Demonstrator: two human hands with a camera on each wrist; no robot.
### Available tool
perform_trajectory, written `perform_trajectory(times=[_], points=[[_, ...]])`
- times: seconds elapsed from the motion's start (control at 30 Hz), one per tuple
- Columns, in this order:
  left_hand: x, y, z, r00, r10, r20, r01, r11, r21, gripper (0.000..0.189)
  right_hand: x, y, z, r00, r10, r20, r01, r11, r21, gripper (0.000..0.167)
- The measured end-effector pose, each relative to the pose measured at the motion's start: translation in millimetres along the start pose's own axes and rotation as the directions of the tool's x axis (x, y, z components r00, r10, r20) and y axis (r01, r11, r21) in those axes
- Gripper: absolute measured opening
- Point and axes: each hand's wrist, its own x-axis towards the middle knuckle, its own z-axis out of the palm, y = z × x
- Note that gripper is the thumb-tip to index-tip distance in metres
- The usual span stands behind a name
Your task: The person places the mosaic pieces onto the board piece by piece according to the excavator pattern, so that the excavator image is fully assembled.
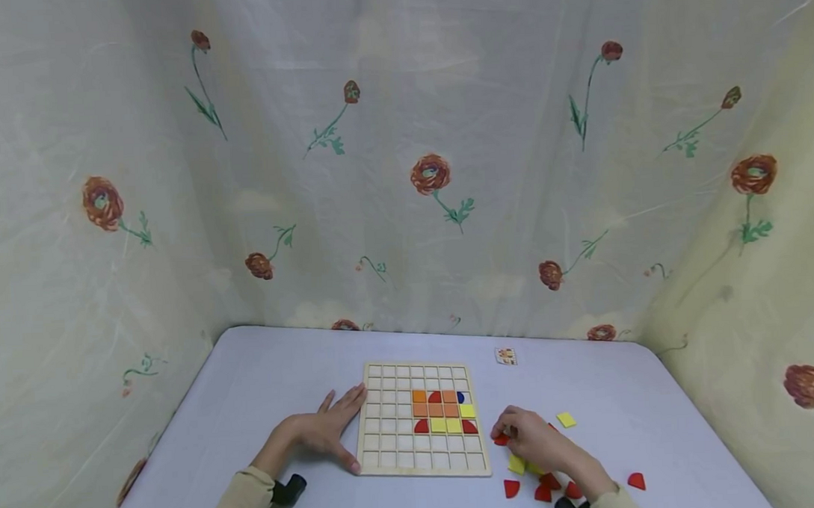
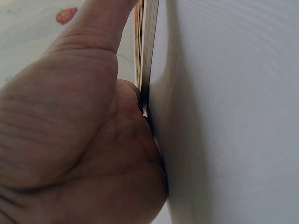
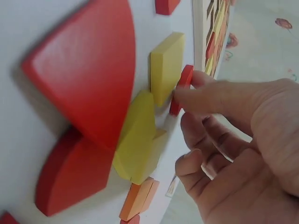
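A wooden grid board (image 1: pixel 389 440) lies on the table, with orange, yellow, red and blue pieces set in its right-hand cells. My left hand (image 1: pixel 327 430) is spread along the board's left edge, fingers straight, with the thumb at the near corner. In the left wrist view the palm (image 2: pixel 107 149) sits beside the board's edge (image 2: pixel 149 42). Right of the board, my right hand (image 1: pixel 537 438) pinches a red quarter-circle piece (image 3: pixel 187 77) between thumb and fingers. Close by it lie loose yellow pieces (image 3: pixel 167 60) and red quarter-circle pieces (image 3: pixel 93 70).
A small printed card (image 1: pixel 506 357) lies beyond the board's far right corner. One yellow square (image 1: pixel 566 419) and a red quarter-circle (image 1: pixel 636 481) lie apart from the pile. The white table (image 1: pixel 283 363) meets a flowered curtain (image 1: pixel 501 243) behind and at both sides.
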Motion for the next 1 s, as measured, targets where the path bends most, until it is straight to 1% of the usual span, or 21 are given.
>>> perform_trajectory(times=[0.07, 0.13, 0.2, 0.23, 0.3, 0.37, 0.43, 0.6, 0.67, 0.83, 0.9, 1.0], points=[[-0.2, 0.2, 0.1, 1.000, -0.002, 0.001, 0.002, 1.000, -0.003, 0.131, 1.3, -0.3, -1.0, 1.000, 0.004, 0.006, -0.004, 1.000, 0.004, 0.029], [-0.5, 0.6, 0.1, 1.000, -0.003, 0.002, 0.003, 1.000, -0.005, 0.131, 2.9, -0.1, -1.1, 0.999, 0.044, 0.001, -0.045, 0.999, 0.015, 0.028], [-0.6, 0.7, 0.5, 1.000, -0.004, 0.003, 0.004, 1.000, -0.003, 0.131, 4.6, 0.5, -1.5, 0.995, 0.094, -0.030, -0.093, 0.996, 0.013, 0.023], [-0.5, 0.7, 0.6, 1.000, -0.004, 0.004, 0.004, 1.000, -0.002, 0.131, 5.2, 0.6, -2.0, 0.992, 0.119, -0.048, -0.119, 0.993, 0.009, 0.022], [-0.5, 0.8, 0.6, 1.000, -0.004, 0.002, 0.004, 1.000, -0.002, 0.131, 6.5, 1.5, -2.9, 0.984, 0.159, -0.083, -0.159, 0.987, 0.002, 0.029], [-0.4, 1.0, 0.6, 1.000, -0.005, 0.000, 0.005, 1.000, -0.001, 0.131, 7.4, 2.4, -3.9, 0.979, 0.179, -0.101, -0.181, 0.983, -0.010, 0.032], [-0.6, 1.2, 0.2, 1.000, -0.006, -0.004, 0.006, 1.000, -0.001, 0.131, 8.0, 2.4, -4.0, 0.977, 0.191, -0.093, -0.192, 0.981, 0.000, 0.029], [-1.1, 1.2, -0.5, 1.000, -0.002, -0.005, 0.002, 1.000, -0.002, 0.131, 9.2, 1.6, 0.7, 0.976, 0.215, -0.039, -0.214, 0.976, 0.040, 0.020], [-1.2, 1.1, -0.6, 1.000, 0.000, -0.004, 0.000, 1.000, -0.005, 0.131, 9.2, 1.1, 2.8, 0.976, 0.216, -0.027, -0.215, 0.976, 0.046, 0.018], [-1.2, 1.2, -0.2, 1.000, 0.008, -0.006, -0.008, 1.000, -0.002, 0.131, 9.5, -1.8, 3.8, 0.979, 0.201, -0.039, -0.200, 0.979, 0.035, 0.020], [-1.0, 1.2, -0.1, 1.000, 0.009, -0.008, -0.009, 1.000, 0.001, 0.131, 10.0, -4.5, 2.9, 0.984, 0.171, -0.046, -0.170, 0.985, 0.032, 0.021], [-1.1, 1.1, -0.2, 1.000, 0.008, -0.004, -0.008, 1.000, -0.004, 0.130, 10.8, -10.3, 1.9, 0.996, 0.083, -0.044, -0.081, 0.996, 0.036, 0.023]])
